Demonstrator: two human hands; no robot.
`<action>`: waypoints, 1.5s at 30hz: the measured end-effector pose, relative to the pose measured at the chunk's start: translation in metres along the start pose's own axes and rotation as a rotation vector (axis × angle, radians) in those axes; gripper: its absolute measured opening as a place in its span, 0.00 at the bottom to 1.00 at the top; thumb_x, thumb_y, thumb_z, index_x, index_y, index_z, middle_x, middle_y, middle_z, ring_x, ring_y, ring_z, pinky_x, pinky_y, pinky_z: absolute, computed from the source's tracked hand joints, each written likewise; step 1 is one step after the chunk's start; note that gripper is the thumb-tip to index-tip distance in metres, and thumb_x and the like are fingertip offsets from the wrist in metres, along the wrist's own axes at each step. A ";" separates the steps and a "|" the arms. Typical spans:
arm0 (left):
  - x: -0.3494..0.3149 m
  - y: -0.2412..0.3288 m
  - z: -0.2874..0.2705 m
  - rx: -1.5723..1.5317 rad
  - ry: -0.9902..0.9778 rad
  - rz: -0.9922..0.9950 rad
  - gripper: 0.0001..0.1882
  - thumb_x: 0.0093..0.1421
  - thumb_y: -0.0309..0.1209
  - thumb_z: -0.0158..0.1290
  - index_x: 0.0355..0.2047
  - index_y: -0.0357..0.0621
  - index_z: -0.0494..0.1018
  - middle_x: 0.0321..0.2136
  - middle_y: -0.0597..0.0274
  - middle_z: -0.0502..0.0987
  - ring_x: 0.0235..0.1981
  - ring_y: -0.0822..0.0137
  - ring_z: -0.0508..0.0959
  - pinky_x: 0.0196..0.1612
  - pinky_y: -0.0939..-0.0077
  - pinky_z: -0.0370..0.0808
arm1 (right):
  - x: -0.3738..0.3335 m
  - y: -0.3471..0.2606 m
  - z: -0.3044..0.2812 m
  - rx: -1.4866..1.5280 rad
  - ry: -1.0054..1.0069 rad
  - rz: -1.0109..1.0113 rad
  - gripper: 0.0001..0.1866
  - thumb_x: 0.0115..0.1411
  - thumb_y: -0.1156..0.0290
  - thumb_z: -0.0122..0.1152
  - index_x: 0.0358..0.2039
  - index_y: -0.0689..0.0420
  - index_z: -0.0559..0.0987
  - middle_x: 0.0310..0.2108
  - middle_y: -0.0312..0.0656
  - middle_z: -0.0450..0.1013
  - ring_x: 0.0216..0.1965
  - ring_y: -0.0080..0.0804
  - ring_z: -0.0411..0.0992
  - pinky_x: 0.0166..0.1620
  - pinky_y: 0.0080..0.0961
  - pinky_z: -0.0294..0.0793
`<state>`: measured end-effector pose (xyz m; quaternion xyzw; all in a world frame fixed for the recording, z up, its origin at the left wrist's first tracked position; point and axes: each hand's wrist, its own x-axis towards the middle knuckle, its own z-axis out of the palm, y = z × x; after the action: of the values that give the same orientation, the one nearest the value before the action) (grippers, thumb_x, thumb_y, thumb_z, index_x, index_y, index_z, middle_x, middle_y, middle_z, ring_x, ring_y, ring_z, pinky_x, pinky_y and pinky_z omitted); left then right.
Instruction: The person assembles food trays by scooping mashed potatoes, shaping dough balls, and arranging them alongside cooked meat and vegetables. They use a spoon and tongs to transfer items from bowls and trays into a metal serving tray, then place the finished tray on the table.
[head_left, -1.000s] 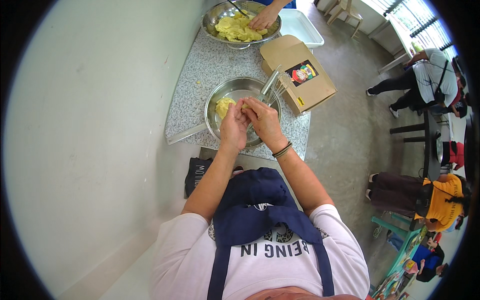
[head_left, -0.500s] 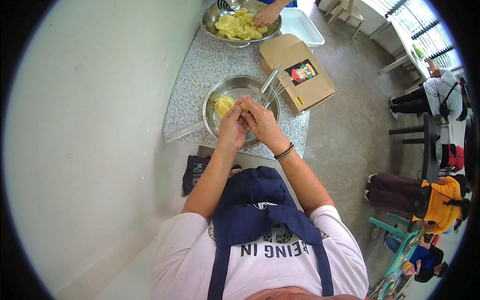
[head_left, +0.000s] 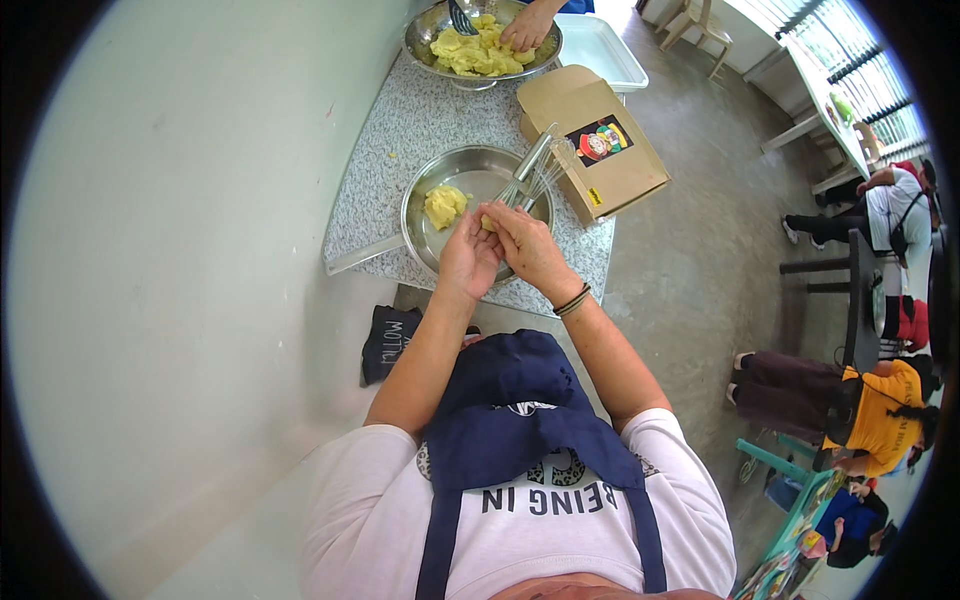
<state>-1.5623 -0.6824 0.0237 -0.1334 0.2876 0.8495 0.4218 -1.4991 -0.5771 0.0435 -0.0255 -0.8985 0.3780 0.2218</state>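
Over the near part of a steel frying pan (head_left: pixel 404 215), my left hand (head_left: pixel 469 260) is cupped and my right hand (head_left: pixel 535 256) bends its fingers over it. A small piece of soft yellow dough (head_left: pixel 488 222) shows between my fingers, mostly hidden by them. Inside the pan, to the left, lies a bigger yellow dough lump (head_left: pixel 445 206), apart from my hands. Two wire whisks (head_left: pixel 533 160) lean across the pan's right side, just beyond my right fingers. The pan's long handle (head_left: pixel 366 254) points left toward the wall.
At the far end of the speckled table (head_left: pixel 385 175), a co-worker's hand (head_left: pixel 528 27) reaches into a metal bowl (head_left: pixel 412 52) of yellow dough with a black slotted utensil (head_left: pixel 461 18). A cardboard box (head_left: pixel 600 150) and white tray (head_left: pixel 610 50) stand right. A wall (head_left: pixel 200 250) borders the left.
My joined hands have come slightly nearer to me, uncovering more of the lump in the pan. At the bowl, the black utensil has moved right and further into the dough.
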 end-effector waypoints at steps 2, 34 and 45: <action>-0.001 -0.004 -0.001 -0.029 -0.009 -0.001 0.24 0.69 0.45 0.32 0.55 0.43 0.64 0.49 0.57 0.70 0.48 0.63 0.71 0.53 0.66 0.67 | -0.004 -0.003 -0.001 -0.006 0.053 -0.027 0.18 0.57 0.78 0.53 0.50 0.61 0.72 0.47 0.54 0.72 0.49 0.49 0.71 0.47 0.33 0.74; -0.004 0.012 0.019 0.095 -0.365 -0.013 0.42 0.62 0.64 0.28 0.67 0.52 0.43 0.66 0.64 0.51 0.67 0.62 0.49 0.67 0.61 0.44 | 0.043 0.011 0.016 0.113 0.072 0.133 0.27 0.70 0.61 0.31 0.64 0.62 0.55 0.66 0.53 0.50 0.69 0.46 0.41 0.67 0.35 0.38; 0.011 0.004 -0.003 0.233 -0.262 0.013 0.41 0.63 0.63 0.26 0.68 0.50 0.40 0.67 0.61 0.46 0.68 0.64 0.45 0.67 0.71 0.40 | 0.041 -0.003 0.049 0.284 0.130 0.181 0.28 0.69 0.62 0.27 0.64 0.66 0.50 0.66 0.52 0.48 0.68 0.46 0.43 0.68 0.34 0.38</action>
<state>-1.5725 -0.6795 0.0177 0.0303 0.3274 0.8233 0.4627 -1.5563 -0.6029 0.0308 -0.0992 -0.8137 0.5172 0.2460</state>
